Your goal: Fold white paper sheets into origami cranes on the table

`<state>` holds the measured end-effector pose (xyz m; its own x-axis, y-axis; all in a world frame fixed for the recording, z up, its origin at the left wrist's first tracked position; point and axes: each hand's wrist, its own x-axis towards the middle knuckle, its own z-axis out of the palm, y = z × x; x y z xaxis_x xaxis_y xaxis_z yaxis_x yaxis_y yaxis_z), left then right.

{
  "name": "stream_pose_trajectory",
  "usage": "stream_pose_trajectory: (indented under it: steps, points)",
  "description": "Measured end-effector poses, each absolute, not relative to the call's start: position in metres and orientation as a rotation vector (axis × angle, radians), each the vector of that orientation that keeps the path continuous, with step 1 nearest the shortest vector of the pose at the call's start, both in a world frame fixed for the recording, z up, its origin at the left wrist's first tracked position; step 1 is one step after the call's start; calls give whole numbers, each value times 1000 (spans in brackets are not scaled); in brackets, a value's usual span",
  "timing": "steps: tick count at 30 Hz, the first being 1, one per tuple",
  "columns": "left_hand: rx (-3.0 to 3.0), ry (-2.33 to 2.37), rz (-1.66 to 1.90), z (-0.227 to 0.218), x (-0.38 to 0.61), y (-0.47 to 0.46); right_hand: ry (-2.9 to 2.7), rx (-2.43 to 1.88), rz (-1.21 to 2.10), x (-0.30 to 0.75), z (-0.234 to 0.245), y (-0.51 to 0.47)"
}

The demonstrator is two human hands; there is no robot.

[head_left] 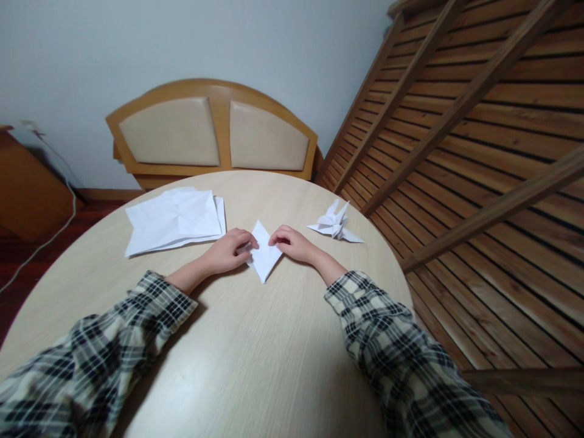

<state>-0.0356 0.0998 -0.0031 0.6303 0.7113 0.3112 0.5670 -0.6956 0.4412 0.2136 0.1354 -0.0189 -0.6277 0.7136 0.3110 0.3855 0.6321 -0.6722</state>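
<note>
A white paper folded into a narrow diamond (pixel 263 255) lies flat on the round pale wooden table (pixel 255 353). My left hand (pixel 229 251) rests on its left edge, fingers curled and pinching the paper. My right hand (pixel 292 242) touches its right corner, fingers bent and pressed down on the fold. Both forearms wear plaid sleeves.
A stack of white sheets (pixel 176 220) lies at the table's back left. A finished paper crane (pixel 336 224) sits at the back right, near the edge. Behind the table stands a wooden chair back (pixel 212 131). A slatted wooden frame (pixel 474 152) leans at the right.
</note>
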Motion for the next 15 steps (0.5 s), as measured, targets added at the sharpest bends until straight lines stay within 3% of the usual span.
stream_pose_trajectory:
  steps: [15]
  points:
    - [2502,821,459,1,-48,101,-2365,-859,667,218,-18,138]
